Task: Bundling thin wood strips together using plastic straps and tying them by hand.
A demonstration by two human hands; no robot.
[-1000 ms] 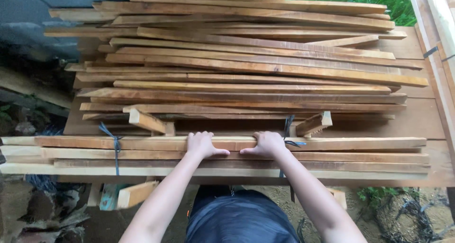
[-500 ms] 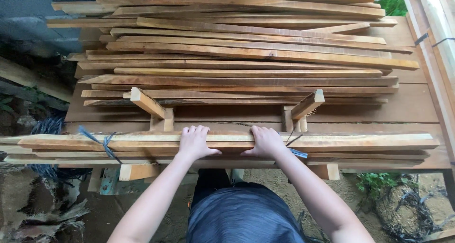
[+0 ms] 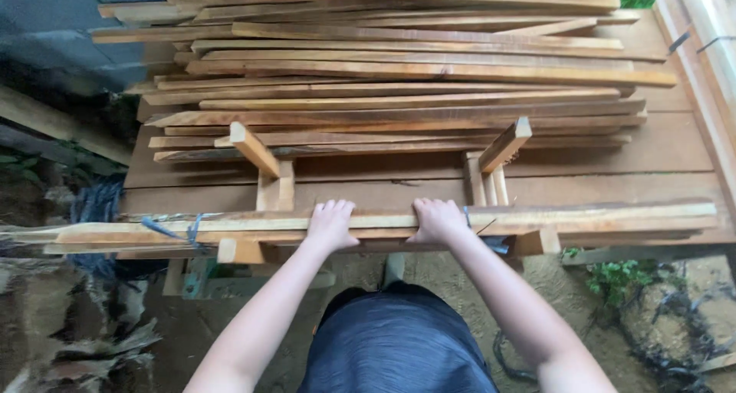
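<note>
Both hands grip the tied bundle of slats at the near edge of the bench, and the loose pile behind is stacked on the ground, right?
Not quite: the head view shows the loose pile lying on the bench, not the ground. Both the left hand and right hand do grip the bundle.

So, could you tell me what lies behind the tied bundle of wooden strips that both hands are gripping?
Behind the bundle gripped by the left hand and right hand stand two angled wooden brackets, then a large stack of strips. The platform beneath the stack is mostly covered.
</note>
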